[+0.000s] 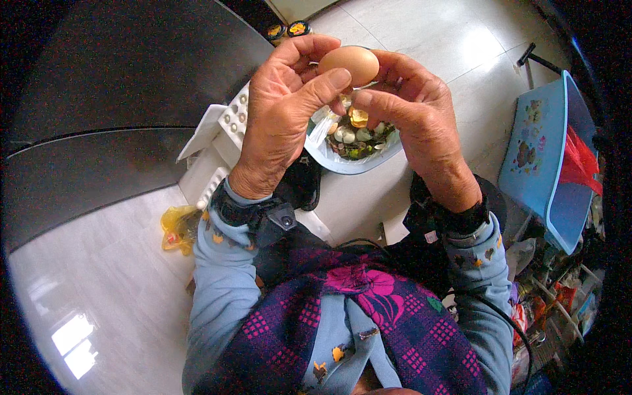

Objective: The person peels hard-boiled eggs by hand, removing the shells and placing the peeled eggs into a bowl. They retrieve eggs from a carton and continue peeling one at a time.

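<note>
A brown egg (359, 60) is held up between my two hands, lying roughly sideways. My left hand (279, 113) grips its left side, thumb across the front and fingers behind. At the other end, the fingers of my right hand (427, 116) touch the egg, with the thumb just below it. Beneath the hands stands a light-blue bin (340, 167) lined with clear plastic. Inside it lie broken eggshells (344, 134) and dark green scraps (363, 152). My hands hide part of its rim.
A white carton with round holes (234, 118) stands left of the bin, beside a dark panel (123, 74). A yellow plastic bag (177, 229) lies lower left. To the right is a blue tub (528, 148) with a red bag (577, 160). Two black-lidded jars (298, 28) stand beyond.
</note>
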Available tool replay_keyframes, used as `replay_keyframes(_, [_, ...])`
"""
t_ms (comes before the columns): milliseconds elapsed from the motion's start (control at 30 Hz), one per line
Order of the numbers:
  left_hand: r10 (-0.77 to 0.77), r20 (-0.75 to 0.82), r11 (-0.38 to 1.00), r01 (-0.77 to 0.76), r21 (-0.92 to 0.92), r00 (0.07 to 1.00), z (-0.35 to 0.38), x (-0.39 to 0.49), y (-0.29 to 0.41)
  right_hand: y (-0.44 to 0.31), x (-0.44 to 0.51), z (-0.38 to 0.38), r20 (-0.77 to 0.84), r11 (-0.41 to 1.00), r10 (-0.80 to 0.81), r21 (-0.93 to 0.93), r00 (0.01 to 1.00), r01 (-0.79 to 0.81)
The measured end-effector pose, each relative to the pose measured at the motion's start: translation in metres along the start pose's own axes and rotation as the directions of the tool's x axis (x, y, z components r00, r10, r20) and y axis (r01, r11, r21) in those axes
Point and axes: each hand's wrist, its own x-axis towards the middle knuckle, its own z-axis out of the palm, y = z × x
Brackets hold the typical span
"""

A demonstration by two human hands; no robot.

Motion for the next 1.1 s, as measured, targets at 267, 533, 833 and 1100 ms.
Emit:
replay_keyframes(267, [0.138, -0.017, 0.974, -0.132, 0.185, 0.99, 0.007, -0.006, 0.003, 0.002, 0.003, -0.007, 0.048, 0.941, 0.129, 0.31, 0.99, -0.137])
replay_keyframes(533, [0.482, 0.302, 0.476, -0.536, 0.698, 0.822, 0.005, -0.002, -0.001, 0.005, 0.003, -0.01, 0.118, 0.883, 0.148, 0.432, 0.982, -0.185])
replay_keyframes(833, [0.336, 0.093, 0.778, -0.332, 0.533, 0.937, 0.011, -0.006, -0.003, 0.006, 0.004, -0.014, 0.069, 0.893, 0.036, 0.445, 0.997, -0.063])
replay_keyframes(1100, [-0.043, -0.058, 0.988, 0.051, 0.147, 0.997, 0.009, -0.009, 0.004, 0.001, 0.007, -0.013, 0.012, 0.977, -0.085, 0.195, 0.996, 0.081])
